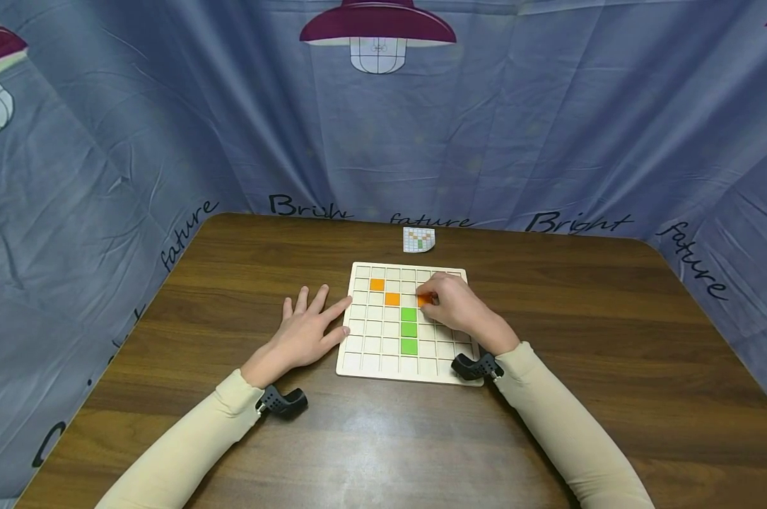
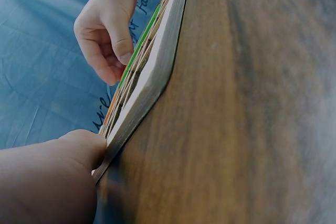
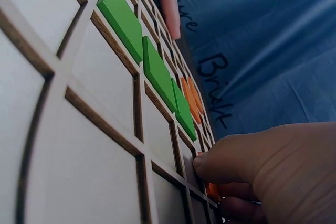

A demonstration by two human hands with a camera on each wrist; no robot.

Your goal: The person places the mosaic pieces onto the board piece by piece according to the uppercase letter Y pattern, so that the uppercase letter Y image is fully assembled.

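A pale gridded board lies flat on the table. In one column stand three green tiles; two orange tiles sit diagonally toward the upper left. My right hand pinches another orange tile between thumb and fingers at a cell right of the green column. In the right wrist view, the thumb partly hides that tile, so whether it is fully seated I cannot tell. My left hand rests with fingers spread, its thumb and index finger touching the board's left edge.
Behind the board lies a small paper card printed with a coloured grid. The brown wooden table meets a blue curtain at its back and sides. Each wrist wears a black device.
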